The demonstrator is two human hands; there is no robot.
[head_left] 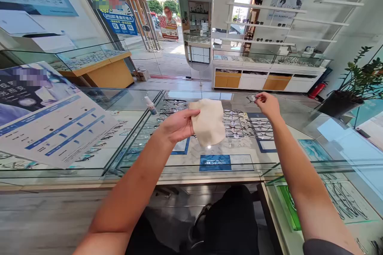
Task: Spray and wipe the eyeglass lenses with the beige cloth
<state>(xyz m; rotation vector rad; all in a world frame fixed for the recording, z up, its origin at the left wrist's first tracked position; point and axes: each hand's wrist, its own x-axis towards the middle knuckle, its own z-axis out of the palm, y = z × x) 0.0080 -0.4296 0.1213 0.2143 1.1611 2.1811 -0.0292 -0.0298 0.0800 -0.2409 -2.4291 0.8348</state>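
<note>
My left hand [179, 126] pinches the edge of a cream cloth [208, 123], thumb on top, and holds it above the glass display counter [191, 96]. Farther right, my right hand [267, 104] has its fingertips closed on a pair of glasses [251, 98]; my fingers hide part of the frame. A small white spray bottle [151, 105] stands on the glass to the left of the cloth. Under the glass lie rows of eyeglass frames [235, 123] and a blue card [214, 162].
A printed leaflet stand [50, 115] takes up the left of the counter. An oval mirror [196, 16] stands beyond it. At the right are a potted plant [354, 75] and a red fire extinguisher [317, 89]. The counter's front edge [209, 181] runs above my legs.
</note>
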